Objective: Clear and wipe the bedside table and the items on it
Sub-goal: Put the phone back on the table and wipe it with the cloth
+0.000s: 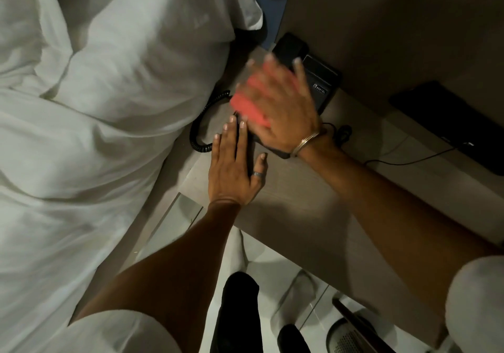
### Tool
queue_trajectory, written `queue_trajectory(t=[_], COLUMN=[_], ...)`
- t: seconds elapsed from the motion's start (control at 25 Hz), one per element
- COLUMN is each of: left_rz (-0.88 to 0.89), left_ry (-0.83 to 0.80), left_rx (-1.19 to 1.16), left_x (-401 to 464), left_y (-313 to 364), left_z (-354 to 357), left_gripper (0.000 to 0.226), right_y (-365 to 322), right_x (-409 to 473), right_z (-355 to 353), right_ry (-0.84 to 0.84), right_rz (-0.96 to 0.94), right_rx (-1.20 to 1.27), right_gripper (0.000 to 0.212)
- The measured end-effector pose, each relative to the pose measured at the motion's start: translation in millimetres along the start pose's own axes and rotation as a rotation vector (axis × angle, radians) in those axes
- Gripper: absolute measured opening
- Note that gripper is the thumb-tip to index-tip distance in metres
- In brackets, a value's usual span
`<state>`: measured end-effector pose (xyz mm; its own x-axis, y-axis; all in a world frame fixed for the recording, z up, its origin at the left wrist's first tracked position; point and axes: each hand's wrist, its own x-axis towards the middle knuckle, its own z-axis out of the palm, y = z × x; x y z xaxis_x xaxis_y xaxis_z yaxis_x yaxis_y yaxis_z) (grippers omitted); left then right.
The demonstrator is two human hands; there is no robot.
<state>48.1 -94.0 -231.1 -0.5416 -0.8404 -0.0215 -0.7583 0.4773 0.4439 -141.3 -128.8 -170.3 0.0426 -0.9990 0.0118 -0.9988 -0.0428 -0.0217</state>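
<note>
A black desk telephone [320, 80] stands at the back of the wooden bedside table [294, 202], its coiled cord [200, 123] hanging off the left side. My right hand [281, 107] lies flat over the phone's keypad, pressing a pink-red cloth [246, 104] against it; the hand is blurred by motion. My left hand [231, 167] rests flat on the table with its fingertips against the phone's front left corner, fingers spread, holding nothing. Most of the phone's face is hidden under my right hand.
A white bed with pillows [95, 107] fills the left side, close to the table's edge. A black flat device [450, 126] with a thin cable lies on the table at the right. White floor tiles and a grey bin [351, 336] show below.
</note>
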Motion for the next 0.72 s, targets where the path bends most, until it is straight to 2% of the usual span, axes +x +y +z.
queue_trajectory(t=[0.08,0.12,0.24,0.28,0.32,0.4,0.48,0.56,0.72], left_rz=[-0.042,-0.042,-0.025,-0.032,-0.044,-0.054,-0.043,-0.033,-0.054], left_ry=[-0.007,-0.009,-0.024,-0.032,-0.041,-0.048,-0.035,-0.017,-0.041], left_rx=[0.005,0.008,0.008,0.003,0.002,-0.003,-0.012,-0.010,0.021], left_x=[0,-1,-2,-1,-1,-1,-1,1,1], left_y=[-2,-3,-2,-3,-4,-3,-2,-3,1], left_z=[1,2,4,3,3,2,2,1,-1], left_gripper=[0.081,0.081,0.081,0.080,0.080,0.081,0.082,0.082,0.082], right_y=[1,-5,3,14,21,20,1,-11,-25], right_x=[10,10,4,9,15,21,22,20,-13], right_z=[3,4,4,0,-3,-5,-6,-11,-23], right_ry=[0.080,0.103,0.037,0.012,0.012,0.056,0.110,0.095,-0.052], right_rz=[0.316,0.351,-0.037,-0.048,0.051,0.401,0.565,0.563,0.453], right_rx=[0.068,0.063,0.002,0.013,0.048,0.157,0.183,0.176,0.188], right_gripper=[0.061,0.060,0.058,0.058,0.058,0.058,0.062,0.063,0.065])
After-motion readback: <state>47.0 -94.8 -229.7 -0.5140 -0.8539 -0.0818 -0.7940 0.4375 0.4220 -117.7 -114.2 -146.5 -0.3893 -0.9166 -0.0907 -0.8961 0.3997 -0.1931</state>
